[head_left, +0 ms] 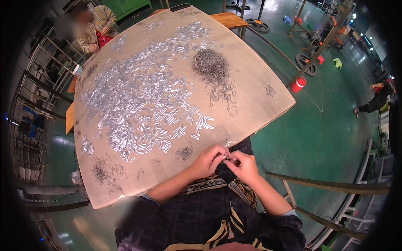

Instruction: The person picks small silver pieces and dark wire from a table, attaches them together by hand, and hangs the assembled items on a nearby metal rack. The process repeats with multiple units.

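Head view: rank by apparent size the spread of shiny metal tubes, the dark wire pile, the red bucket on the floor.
1. Spread of shiny metal tubes
2. Dark wire pile
3. Red bucket, though it stands farther off, so its true size is unsure.

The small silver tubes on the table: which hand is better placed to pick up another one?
Probably the left hand: it lies nearer the silver tubes, just past the table edge. The right hand sits farther off.

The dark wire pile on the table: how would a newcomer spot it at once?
Start at the big tan table strewn with shiny metal pieces. Toward its far right lies the wire pile. It is the one dense, dark grey tangled mound; the other dark wire clumps are small and thin.
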`<control>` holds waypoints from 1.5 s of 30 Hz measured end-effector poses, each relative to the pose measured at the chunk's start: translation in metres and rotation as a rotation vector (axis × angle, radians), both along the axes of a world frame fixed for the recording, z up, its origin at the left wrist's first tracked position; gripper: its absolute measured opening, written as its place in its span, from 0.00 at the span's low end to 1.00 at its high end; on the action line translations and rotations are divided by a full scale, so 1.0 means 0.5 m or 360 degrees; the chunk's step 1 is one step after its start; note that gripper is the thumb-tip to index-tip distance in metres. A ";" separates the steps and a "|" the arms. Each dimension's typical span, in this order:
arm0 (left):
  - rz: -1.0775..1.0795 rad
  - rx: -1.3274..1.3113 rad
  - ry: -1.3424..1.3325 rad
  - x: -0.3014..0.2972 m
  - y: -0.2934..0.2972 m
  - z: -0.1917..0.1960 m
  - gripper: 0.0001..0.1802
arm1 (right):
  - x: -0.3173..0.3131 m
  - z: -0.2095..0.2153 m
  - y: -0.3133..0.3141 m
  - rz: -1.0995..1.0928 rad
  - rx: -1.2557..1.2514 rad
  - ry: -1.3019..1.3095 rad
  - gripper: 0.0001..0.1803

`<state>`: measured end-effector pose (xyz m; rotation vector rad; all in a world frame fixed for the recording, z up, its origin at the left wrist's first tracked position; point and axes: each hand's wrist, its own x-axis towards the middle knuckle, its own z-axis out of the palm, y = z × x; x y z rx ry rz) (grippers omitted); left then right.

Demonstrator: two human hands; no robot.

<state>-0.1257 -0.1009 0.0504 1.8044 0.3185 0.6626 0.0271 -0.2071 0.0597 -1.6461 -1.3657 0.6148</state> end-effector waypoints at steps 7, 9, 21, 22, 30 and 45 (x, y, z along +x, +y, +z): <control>-0.0010 0.0218 -0.0048 -0.006 -0.006 0.000 0.07 | 0.044 -0.026 0.034 -0.0119 0.0091 0.0037 0.05; -0.0085 0.0288 -0.0028 -0.001 -0.012 0.001 0.07 | 0.036 -0.022 0.071 -0.0084 0.0011 -0.0107 0.06; -0.0063 0.0186 -0.0085 -0.003 -0.027 -0.018 0.08 | 0.013 -0.149 0.276 0.0169 0.0292 -0.0706 0.07; -0.0079 0.0158 -0.0065 -0.005 -0.028 -0.019 0.07 | 0.013 -0.143 0.274 0.0185 0.0324 -0.0776 0.07; -0.0081 0.0102 -0.0057 -0.012 -0.029 -0.031 0.05 | 0.003 -0.146 0.281 0.0254 0.0345 -0.1319 0.07; 0.0091 0.0176 -0.0046 -0.005 -0.025 -0.008 0.06 | 0.031 -0.073 0.194 0.0041 0.0114 0.0065 0.08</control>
